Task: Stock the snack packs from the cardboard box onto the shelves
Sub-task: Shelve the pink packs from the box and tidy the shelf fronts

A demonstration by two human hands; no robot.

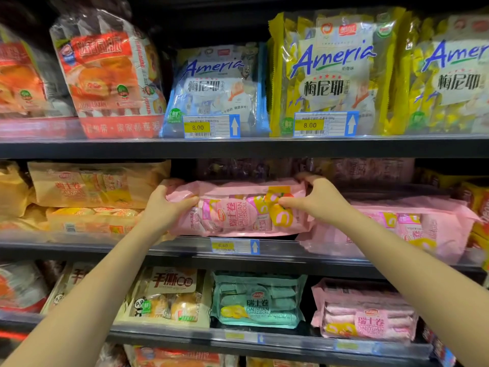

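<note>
Both hands were on one pink Swiss roll pack [238, 210] on the middle shelf [185, 250]: left hand [165, 207] gripped its left end, right hand [316, 198] pinched the right end. A second pink pack [397, 229] lay just beside it on the right (partly behind the arm). Above, two yellow Ameria bags [333, 72] and one blue Ameria bag [217, 88].

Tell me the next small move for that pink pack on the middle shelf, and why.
Probably ease the pink Swiss roll pack further back and let go. The left hand and right hand each grip an end, and its lower edge seems to sit at the shelf's front lip, beside another pink pack.
</note>
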